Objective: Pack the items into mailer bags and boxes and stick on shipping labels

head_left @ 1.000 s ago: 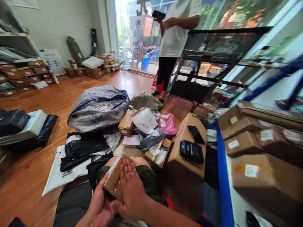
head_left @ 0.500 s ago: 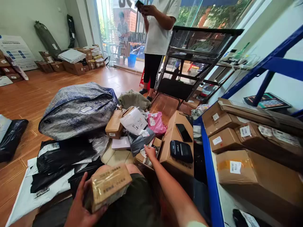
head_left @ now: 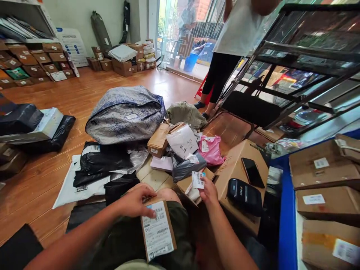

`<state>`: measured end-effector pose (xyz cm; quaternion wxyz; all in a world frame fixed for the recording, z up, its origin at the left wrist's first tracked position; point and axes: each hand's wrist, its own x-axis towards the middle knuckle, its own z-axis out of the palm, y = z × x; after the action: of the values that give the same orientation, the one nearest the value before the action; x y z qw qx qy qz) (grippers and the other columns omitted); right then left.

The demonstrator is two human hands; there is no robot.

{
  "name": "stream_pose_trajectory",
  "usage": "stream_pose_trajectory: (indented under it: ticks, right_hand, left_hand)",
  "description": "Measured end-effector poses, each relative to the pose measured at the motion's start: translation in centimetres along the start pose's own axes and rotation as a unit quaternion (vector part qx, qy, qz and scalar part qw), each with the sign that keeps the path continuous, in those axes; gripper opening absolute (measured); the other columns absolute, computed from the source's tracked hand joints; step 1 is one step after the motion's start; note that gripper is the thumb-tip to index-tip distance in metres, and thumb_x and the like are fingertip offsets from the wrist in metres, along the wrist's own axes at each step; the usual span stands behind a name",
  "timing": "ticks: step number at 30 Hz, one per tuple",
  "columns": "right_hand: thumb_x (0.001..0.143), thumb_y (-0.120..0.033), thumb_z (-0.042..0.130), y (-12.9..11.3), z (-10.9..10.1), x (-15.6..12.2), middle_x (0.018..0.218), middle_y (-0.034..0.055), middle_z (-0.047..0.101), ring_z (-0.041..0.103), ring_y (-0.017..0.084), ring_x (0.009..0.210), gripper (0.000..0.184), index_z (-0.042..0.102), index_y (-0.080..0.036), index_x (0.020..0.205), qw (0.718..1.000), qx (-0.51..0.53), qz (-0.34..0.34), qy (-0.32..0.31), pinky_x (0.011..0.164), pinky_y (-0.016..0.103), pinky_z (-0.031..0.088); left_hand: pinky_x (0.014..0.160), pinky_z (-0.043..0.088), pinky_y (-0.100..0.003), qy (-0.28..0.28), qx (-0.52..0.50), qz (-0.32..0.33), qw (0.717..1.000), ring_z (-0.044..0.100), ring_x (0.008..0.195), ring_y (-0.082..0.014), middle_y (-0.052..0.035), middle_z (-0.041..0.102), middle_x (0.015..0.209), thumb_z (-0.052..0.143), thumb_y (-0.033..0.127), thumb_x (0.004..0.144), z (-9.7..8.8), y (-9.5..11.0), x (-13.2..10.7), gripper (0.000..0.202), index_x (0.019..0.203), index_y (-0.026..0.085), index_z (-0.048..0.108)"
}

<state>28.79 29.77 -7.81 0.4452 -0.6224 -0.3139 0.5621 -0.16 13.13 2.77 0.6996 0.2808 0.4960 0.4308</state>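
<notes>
My left hand [head_left: 140,202] grips a small cardboard box [head_left: 159,234] by its upper edge, over my lap. A large white shipping label covers the box's upward face. Pinched in the fingers of my right hand [head_left: 208,191] is a small white barcode label [head_left: 198,180], held above an open cardboard box [head_left: 184,185] with crumpled white material in it. Beside that hand, a large carton [head_left: 233,159] bears a black label printer [head_left: 244,195] and a dark phone [head_left: 252,171].
Ahead lie a grey-blue bag [head_left: 123,116], a white parcel [head_left: 182,141] and a pink parcel [head_left: 210,149]. Black parcels [head_left: 104,159] lie to the left. A blue-edged shelf [head_left: 285,210] with boxes stands right. A person [head_left: 222,63] stands beyond, near a black metal-framed chair [head_left: 250,107].
The small box has turned so its shipping label shows, with my left hand now over its top edge. My right hand has lifted a barcode label. The view has swung left.
</notes>
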Motion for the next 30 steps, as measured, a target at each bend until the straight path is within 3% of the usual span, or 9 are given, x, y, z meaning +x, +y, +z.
stream_pose_trajectory:
  ticks: [2,4,7,10,14,18,22,30]
  right_hand:
    - [0.075,-0.021,0.065,-1.8,-0.8,-2.8,0.086,0.0065,0.072,0.07,0.023,0.074,0.013,0.065,-0.014,0.085,0.996,0.032,0.029,-0.079,0.067,0.035,0.056]
    - [0.07,-0.02,0.069,-3.7,-1.2,-6.0,0.087,0.0066,0.074,0.071,0.023,0.077,0.02,0.067,-0.016,0.089,0.978,0.072,0.06,-0.187,0.07,0.035,0.056]
    - [0.068,-0.022,0.076,-6.1,-0.3,-10.4,0.083,0.0022,0.074,0.07,0.017,0.073,0.025,0.067,-0.019,0.091,0.909,0.147,0.124,-0.369,0.07,0.029,0.054]
    - [0.066,-0.021,0.081,-7.8,1.8,-13.1,0.072,-0.0022,0.071,0.067,0.012,0.064,0.023,0.066,-0.019,0.083,0.864,0.162,0.142,-0.456,0.063,0.022,0.051]
    - [0.07,-0.022,0.079,-9.0,4.2,-14.1,0.074,-0.0026,0.071,0.067,0.012,0.066,0.022,0.066,-0.02,0.087,0.873,0.142,0.113,-0.454,0.064,0.023,0.052]
    - [0.069,-0.023,0.08,-9.3,5.0,-13.8,0.073,-0.0023,0.071,0.067,0.012,0.065,0.023,0.067,-0.019,0.087,0.884,0.123,0.091,-0.441,0.061,0.022,0.052]
    - [0.068,-0.023,0.081,-9.2,4.9,-14.0,0.074,-0.0019,0.071,0.068,0.015,0.067,0.024,0.067,-0.02,0.088,0.889,0.123,0.07,-0.435,0.063,0.026,0.053]
    - [0.068,-0.025,0.081,-9.2,4.5,-14.2,0.074,-0.0015,0.071,0.067,0.015,0.069,0.026,0.067,-0.019,0.089,0.891,0.108,0.065,-0.436,0.068,0.028,0.052]
  left_hand:
    - [0.097,0.043,-0.033,0.006,-0.01,0.01,1.0,0.056,0.115,-0.0329,-0.0058,0.071,0.091,0.076,-0.009,0.041,0.3,0.4,0.7,0.047,0.081,0.017,0.074]
    - [0.099,0.041,-0.031,0.029,0.004,0.051,0.998,0.055,0.117,-0.0317,-0.0066,0.072,0.094,0.076,-0.008,0.042,0.9,0.9,0.9,0.047,0.081,0.017,0.075]
    - [0.094,0.043,-0.03,0.047,0.031,0.105,0.993,0.061,0.107,-0.0279,-0.008,0.072,0.099,0.078,0.002,0.054,2.6,1.5,0.3,0.036,0.087,0.017,0.076]
    - [0.081,0.049,-0.031,-0.004,0.004,0.099,0.995,0.067,0.089,-0.0236,-0.0095,0.074,0.096,0.076,0.008,0.062,4.7,1.6,-0.7,0.036,0.097,0.014,0.074]
    - [0.058,0.05,-0.025,-0.013,-0.102,0.082,0.991,0.065,0.06,-0.0167,-0.0086,0.072,0.07,0.074,0.007,0.06,5.8,1.0,-2.3,0.017,0.077,0.009,0.072]
    - [0.053,0.051,-0.025,0.021,-0.182,0.076,0.98,0.065,0.057,-0.0163,-0.0071,0.069,0.063,0.068,0.007,0.06,5.2,0.9,-4.2,0.012,0.071,0.01,0.068]
    - [0.051,0.051,-0.024,0.036,-0.168,0.072,0.983,0.065,0.055,-0.0157,-0.0073,0.069,0.063,0.07,0.009,0.061,5.0,1.1,-5.2,0.007,0.067,0.011,0.066]
    - [0.048,0.049,-0.024,0.048,-0.135,0.054,0.988,0.064,0.052,-0.0164,-0.0068,0.068,0.059,0.07,0.012,0.057,5.8,1.1,-5.2,0.009,0.061,0.012,0.062]
